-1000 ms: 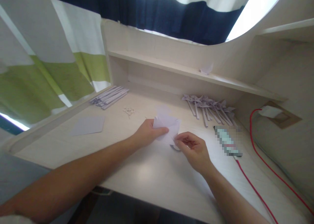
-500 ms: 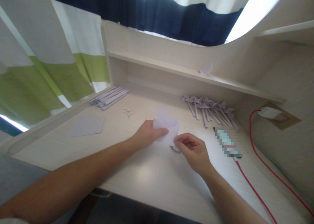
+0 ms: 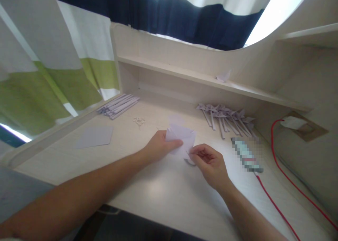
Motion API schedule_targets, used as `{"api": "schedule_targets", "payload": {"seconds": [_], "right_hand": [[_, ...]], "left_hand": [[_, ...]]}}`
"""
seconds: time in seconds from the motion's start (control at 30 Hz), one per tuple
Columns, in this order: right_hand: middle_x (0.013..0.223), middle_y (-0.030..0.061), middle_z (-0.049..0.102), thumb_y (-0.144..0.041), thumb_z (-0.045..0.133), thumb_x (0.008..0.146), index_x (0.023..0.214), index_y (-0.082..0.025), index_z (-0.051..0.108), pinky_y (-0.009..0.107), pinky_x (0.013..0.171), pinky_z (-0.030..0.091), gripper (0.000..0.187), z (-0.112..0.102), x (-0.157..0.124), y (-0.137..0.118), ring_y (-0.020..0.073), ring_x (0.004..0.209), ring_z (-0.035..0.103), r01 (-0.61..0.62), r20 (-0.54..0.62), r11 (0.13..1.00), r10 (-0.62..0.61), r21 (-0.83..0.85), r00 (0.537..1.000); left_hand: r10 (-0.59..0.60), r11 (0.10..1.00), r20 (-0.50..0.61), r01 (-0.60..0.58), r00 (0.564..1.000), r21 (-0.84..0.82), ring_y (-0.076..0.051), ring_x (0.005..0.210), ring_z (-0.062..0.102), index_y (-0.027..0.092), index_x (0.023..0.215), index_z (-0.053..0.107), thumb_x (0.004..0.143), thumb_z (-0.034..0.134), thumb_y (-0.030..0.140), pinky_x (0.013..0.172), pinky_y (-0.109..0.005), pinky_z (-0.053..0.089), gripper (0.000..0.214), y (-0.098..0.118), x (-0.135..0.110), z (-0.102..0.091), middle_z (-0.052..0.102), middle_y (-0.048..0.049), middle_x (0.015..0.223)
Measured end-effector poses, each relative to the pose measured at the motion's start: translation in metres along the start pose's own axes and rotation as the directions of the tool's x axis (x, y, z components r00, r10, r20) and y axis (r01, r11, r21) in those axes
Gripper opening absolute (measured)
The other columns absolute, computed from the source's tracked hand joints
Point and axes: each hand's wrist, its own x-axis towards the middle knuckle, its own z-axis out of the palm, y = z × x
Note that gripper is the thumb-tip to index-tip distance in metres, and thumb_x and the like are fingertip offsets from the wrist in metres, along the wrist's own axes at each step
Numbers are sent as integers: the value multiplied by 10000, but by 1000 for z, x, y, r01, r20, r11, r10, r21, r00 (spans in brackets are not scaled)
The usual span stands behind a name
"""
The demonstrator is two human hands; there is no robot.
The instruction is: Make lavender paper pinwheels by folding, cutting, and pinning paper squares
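The folded paper [image 3: 182, 138] sits at the centre of the frame, raised a little off the bench [image 3: 158, 191], with its long axis running from upper left to lower right. The left hand [image 3: 158, 147] comes in from the left, and its grip is closed on the paper's left edge, thumb on top. The right hand [image 3: 208, 161] is just to the lower right. Its grip is pinched shut at the paper's lower right corner, but I cannot tell whether it pinches the paper itself or something small against it. A small dark curved thing [image 3: 190, 162] lies under that corner. The shelf [image 3: 185, 75] at upper centre carries one paper scrap [image 3: 223, 75].
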Motion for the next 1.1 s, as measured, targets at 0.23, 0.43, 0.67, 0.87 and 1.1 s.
{"api": "schedule_targets", "payload": {"seconds": [0.23,0.43,0.67,0.87,1.1], "right_hand": [[808,15,736,-228,779,837,854,-225,743,298,702,560,40,-1,1,1,169,742,679,17,7,1000,-17,-4,1000],[817,17,738,-243,779,845,862,-225,741,298,710,565,46,-2,0,0,170,751,682,19,18,1000,-19,-2,1000],[816,20,738,-230,778,832,849,-221,743,294,704,571,40,0,1,-1,171,742,684,36,12,999,-36,-7,999],[815,8,726,-224,774,839,867,-230,737,277,698,558,47,-2,0,-2,160,745,672,29,24,999,-29,-21,999],[779,5,714,-234,776,834,860,-220,736,290,679,552,50,-1,-1,-3,161,708,657,13,8,999,-13,-50,1000]], "left_hand": [[-9,1000,2,9,1000,-9,-136,609,621,105,784,759,721,782,222,565,-222,454,135,-1,1,1,728,-26,702],[-16,1000,-3,16,1000,-16,-153,618,642,103,807,767,721,782,218,572,-235,469,144,-1,1,1,744,-37,716],[-3,1000,2,3,1000,-14,-148,634,645,102,841,777,724,783,226,594,-235,479,170,-3,2,0,751,-41,742],[-22,1000,0,22,1000,-10,-132,601,610,106,791,763,721,780,232,563,-226,450,145,-1,2,0,722,-26,698],[-19,1000,9,19,1000,-10,-141,619,621,106,806,764,712,783,258,575,-233,460,179,0,2,0,727,-33,715]]}}
